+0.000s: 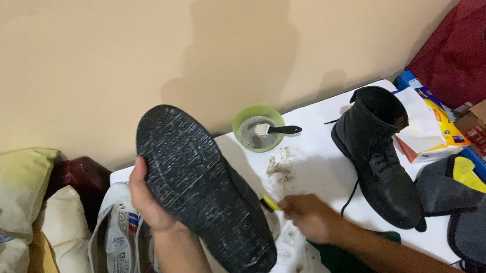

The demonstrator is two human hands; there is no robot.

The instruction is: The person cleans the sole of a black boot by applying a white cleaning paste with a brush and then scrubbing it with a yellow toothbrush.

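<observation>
Black boot [203,189], sole turned up toward the camera, sits at the centre of the view, gripped along its edge by the left hand [147,200]. At four o'clock from it, the right hand [308,216] pinches a small yellow brush [270,203] against the boot's side. At three o'clock a second black boot [379,155] stands upright on the white table [316,164]. At twelve o'clock sits a green bowl [259,128]; white sneakers [116,249] lie at nine o'clock.

I see a black boot [203,189] held upside down, its worn, grey-scuffed sole facing up. A small yellow-handled brush [270,203] sits at its right edge, above the white table [317,170].
</observation>
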